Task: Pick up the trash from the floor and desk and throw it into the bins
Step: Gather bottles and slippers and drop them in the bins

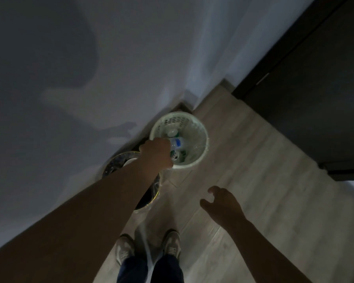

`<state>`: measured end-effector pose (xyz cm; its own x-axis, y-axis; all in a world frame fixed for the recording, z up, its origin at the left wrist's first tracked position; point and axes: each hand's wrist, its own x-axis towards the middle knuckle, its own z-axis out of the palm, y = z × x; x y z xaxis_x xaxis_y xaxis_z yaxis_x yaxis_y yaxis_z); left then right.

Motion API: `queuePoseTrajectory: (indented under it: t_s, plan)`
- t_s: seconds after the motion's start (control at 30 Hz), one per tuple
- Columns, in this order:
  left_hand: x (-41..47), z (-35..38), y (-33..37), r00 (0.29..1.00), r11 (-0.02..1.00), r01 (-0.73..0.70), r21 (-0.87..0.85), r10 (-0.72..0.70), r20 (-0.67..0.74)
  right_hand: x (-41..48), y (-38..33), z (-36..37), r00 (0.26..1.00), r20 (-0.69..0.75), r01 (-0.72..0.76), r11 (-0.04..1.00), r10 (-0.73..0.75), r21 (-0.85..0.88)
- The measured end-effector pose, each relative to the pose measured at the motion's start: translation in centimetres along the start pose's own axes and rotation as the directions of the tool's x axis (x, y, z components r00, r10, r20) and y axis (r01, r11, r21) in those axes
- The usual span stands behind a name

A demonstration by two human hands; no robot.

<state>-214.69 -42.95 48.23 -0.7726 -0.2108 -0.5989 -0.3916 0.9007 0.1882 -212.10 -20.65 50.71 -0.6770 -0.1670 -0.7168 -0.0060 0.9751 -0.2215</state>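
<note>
Two hands well apart, bottle [177,142] over the white bin [198,130]
Your left hand [155,154] hides its fingers, so its grip is unclear; the bottle's length runs rightward from it. Your right hand [223,205] hangs loose, holding nothing.

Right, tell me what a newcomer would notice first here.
The pale mesh bin in the wall corner stands out, with plastic bottles inside it and the left hand over its rim. A darker bin sits beside it, partly hidden. The right hand hangs empty, loosely curled, above the wooden floor.
</note>
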Motion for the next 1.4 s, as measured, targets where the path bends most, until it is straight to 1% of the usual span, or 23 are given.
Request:
queuePoseTrajectory:
  t_s: [0.03,0.17,0.27,0.37,0.53,0.67,0.83,0.93,1.0,1.07,1.17,1.23,1.33,1.4]
  plan:
    - [-0.4,0.1,-0.2,0.999,1.0,-0.024,0.018,0.025,-0.021,-0.2,-0.1,-0.1,1.0,0.001,0.001,1.0,-0.001,0.0]
    - [-4.1,-0.9,-1.3,0.995,0.993,-0.099,0.064,0.098,0.023,-1.6,-1.1,-1.3,1.0,-0.007,0.024,1.0,-0.024,-0.013]
    - [-7.4,-3.1,-2.1,0.994,0.987,-0.104,0.118,0.103,0.022,-3.1,-2.7,-2.9,0.998,-0.032,0.056,0.998,-0.057,-0.037]
    - [-10.9,-5.7,-2.9,0.99,0.974,-0.139,0.178,0.137,0.025,-5.3,-4.7,-4.7,0.993,-0.058,0.095,0.993,-0.099,-0.076]
    - [-17.5,-11.4,-4.2,0.988,0.975,-0.153,0.159,0.154,0.007,-10.7,-7.8,-8.5,0.977,-0.104,0.166,0.971,-0.186,-0.174]
    - [-22.8,-16.5,-4.8,0.984,0.97,-0.169,0.172,0.177,-0.034,-15.6,-10.0,-12.7,0.936,-0.143,0.282,0.928,-0.321,-0.243]
    - [-31.0,-23.1,-4.7,0.974,0.983,-0.115,0.146,0.141,-0.18,-20.8,-12.8,-19.7,0.845,-0.127,0.46,0.827,-0.52,-0.324]
    - [-36.5,-25.9,-4.4,0.96,0.995,-0.049,0.083,0.069,-0.27,-24.1,-14.7,-24.5,0.751,-0.086,0.584,0.72,-0.654,-0.376]
    - [-40.0,-26.9,-3.9,0.942,1.0,0.012,0.025,-0.003,-0.337,-26.2,-16.1,-27.5,0.662,-0.075,0.679,0.639,-0.746,-0.362]
    - [-42.9,-27.6,-3.2,0.911,0.995,0.09,-0.031,-0.095,-0.401,-28.2,-17.6,-29.9,0.559,-0.044,0.757,0.531,-0.828,-0.38]
    - [-46.3,-27.2,-1.9,0.835,0.973,0.203,-0.11,-0.231,-0.5,-31.0,-19.4,-31.7,0.388,0.02,0.836,0.343,-0.921,-0.429]
    - [-48.1,-26.5,-0.9,0.791,0.951,0.263,-0.164,-0.31,-0.528,-32.8,-21.0,-31.7,0.285,0.077,0.866,0.222,-0.956,-0.449]
    - [-51.7,-25.5,-0.2,0.714,0.904,0.353,-0.24,-0.426,-0.555,-35.5,-23.4,-30.6,0.155,0.152,0.883,0.068,-0.976,-0.464]
    - [-55.0,-24.4,-0.2,0.643,0.857,0.423,-0.294,-0.513,-0.569,-37.5,-24.7,-29.1,0.067,0.21,0.887,-0.038,-0.975,-0.46]
